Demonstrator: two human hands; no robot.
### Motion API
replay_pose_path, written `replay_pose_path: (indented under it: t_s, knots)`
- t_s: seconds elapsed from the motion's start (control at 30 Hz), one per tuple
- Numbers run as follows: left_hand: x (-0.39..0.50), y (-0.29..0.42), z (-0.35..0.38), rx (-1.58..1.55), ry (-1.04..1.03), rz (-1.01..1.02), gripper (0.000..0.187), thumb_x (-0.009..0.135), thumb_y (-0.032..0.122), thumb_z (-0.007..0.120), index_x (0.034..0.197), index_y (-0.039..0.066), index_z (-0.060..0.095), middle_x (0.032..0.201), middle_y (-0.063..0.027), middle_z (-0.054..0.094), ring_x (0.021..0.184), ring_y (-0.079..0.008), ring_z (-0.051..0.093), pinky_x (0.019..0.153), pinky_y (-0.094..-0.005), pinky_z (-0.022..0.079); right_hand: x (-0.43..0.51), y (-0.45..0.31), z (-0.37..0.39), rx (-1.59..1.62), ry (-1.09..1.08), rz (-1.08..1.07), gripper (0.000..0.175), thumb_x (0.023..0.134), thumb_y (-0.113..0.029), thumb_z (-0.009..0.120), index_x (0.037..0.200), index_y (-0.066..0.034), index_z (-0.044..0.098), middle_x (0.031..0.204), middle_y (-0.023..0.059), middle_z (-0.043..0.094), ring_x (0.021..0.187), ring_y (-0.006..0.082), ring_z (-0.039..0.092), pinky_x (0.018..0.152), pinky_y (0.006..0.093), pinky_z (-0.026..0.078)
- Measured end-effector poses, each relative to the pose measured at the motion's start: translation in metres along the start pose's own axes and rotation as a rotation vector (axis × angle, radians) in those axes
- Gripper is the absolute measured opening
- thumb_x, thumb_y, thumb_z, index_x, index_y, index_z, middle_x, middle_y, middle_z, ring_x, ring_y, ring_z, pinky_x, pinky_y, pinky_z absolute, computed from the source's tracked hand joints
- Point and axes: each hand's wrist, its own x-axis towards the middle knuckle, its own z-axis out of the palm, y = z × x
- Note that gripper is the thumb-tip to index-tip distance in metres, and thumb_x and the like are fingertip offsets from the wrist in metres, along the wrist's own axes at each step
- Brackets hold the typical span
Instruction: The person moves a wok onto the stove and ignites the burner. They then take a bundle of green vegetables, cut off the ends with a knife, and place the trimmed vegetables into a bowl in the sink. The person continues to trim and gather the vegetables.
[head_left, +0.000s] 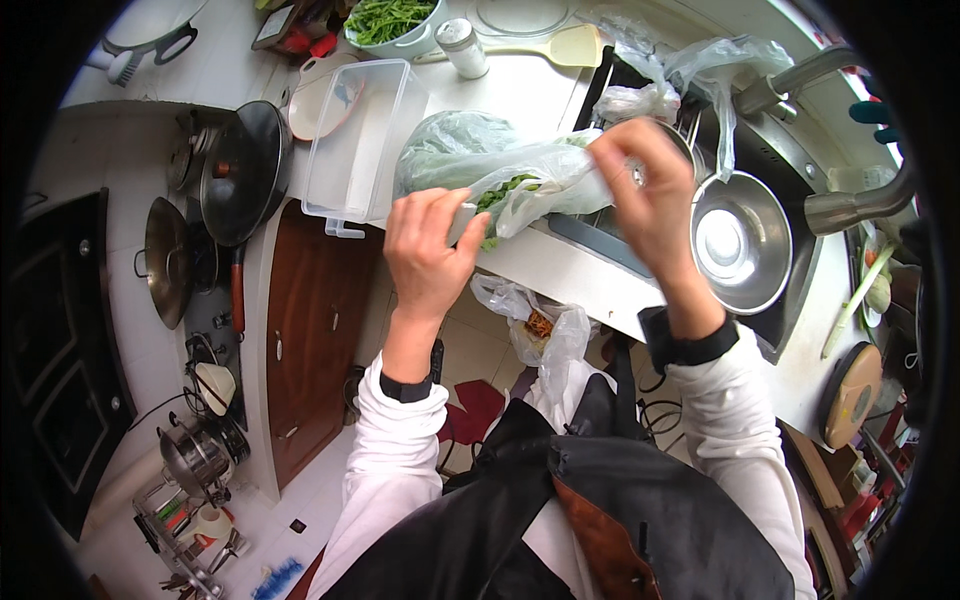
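A thin clear plastic bag (555, 176) with green leafy vegetables (506, 193) inside lies across the counter's front edge. My left hand (433, 244) grips the bag's left end, thumb and fingers around it near the leaves. At the bag's right end, my right hand (649, 176) pinches the plastic, slightly blurred. Behind is another bulging plastic bag (457, 139), its contents hard to make out. A clear rectangular plastic container (356, 142) stands to the left of the bags.
A steel bowl (741, 241) sits in the sink area beside a faucet (855, 210). Behind are a shaker jar (462, 49), a pale spatula (574, 46) and a bowl of greens (394, 45). A waste bag (566, 337) hangs below the counter edge.
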Motion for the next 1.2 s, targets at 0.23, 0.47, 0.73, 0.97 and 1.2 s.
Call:
replay_pose_path:
  t_s: [0.23, 0.47, 0.73, 0.97, 1.2]
  knots:
    - [0.041, -0.016, 0.008, 0.440, -0.297, 0.361, 0.029, 0.073, 0.014, 0.069, 0.102, 0.012, 0.067, 0.126, -0.0043, 0.053, 0.124, -0.0263, 0.044, 0.106, -0.0494, 0.030, -0.022, -0.018, 0.035, -0.584, -0.594, -0.025, 0.018, 0.083, -0.013, 0.053, 0.099, -0.0090, 0.062, 0.098, 0.0076, 0.065, 0.077, 0.0271, 0.066, 0.064, 0.0383, 0.053]
    - [0.056, -0.001, -0.003, 0.534, -0.222, 0.270, 0.037, 0.073, 0.008, 0.065, 0.110, 0.013, 0.064, 0.131, -0.0032, 0.048, 0.129, -0.0285, 0.035, 0.107, -0.0510, 0.027, -0.020, 0.013, -0.006, -0.868, -0.623, 0.235, 0.032, 0.087, -0.031, 0.061, 0.106, -0.0056, 0.056, 0.069, 0.0155, 0.066, 0.065, 0.0338, 0.066, 0.056, 0.0430, 0.052]
    - [0.068, 0.043, 0.090, 0.405, -0.769, 0.067, 0.015, 0.072, 0.009, 0.067, 0.086, 0.007, 0.067, 0.094, -0.0092, 0.068, 0.097, -0.0301, 0.063, 0.079, -0.0407, 0.052, -0.036, 0.036, -0.001, -0.735, -0.410, 0.281, 0.039, 0.087, -0.018, 0.057, 0.122, -0.0024, 0.049, 0.069, 0.0194, 0.064, 0.063, 0.0384, 0.064, 0.056, 0.0489, 0.051]
    - [0.072, 0.019, 0.135, 0.214, -0.705, 0.179, 0.046, 0.076, 0.010, 0.063, 0.121, 0.007, 0.054, 0.119, -0.0177, 0.060, 0.112, -0.0358, 0.056, 0.094, -0.0455, 0.045, -0.034, 0.037, 0.001, -0.747, -0.354, 0.321, 0.048, 0.079, -0.008, 0.052, 0.126, -0.0034, 0.048, 0.072, 0.0179, 0.066, 0.066, 0.0371, 0.066, 0.058, 0.0492, 0.051]
    - [0.057, 0.004, 0.101, -0.188, -0.670, 0.166, 0.056, 0.080, 0.006, 0.060, 0.133, 0.004, 0.044, 0.130, -0.0232, 0.049, 0.120, -0.0405, 0.045, 0.101, -0.0426, 0.038, -0.021, 0.026, -0.004, -0.631, -0.271, 0.413, 0.033, 0.092, -0.037, 0.052, 0.109, -0.0086, 0.054, 0.070, 0.0186, 0.065, 0.066, 0.0400, 0.064, 0.058, 0.0505, 0.049]
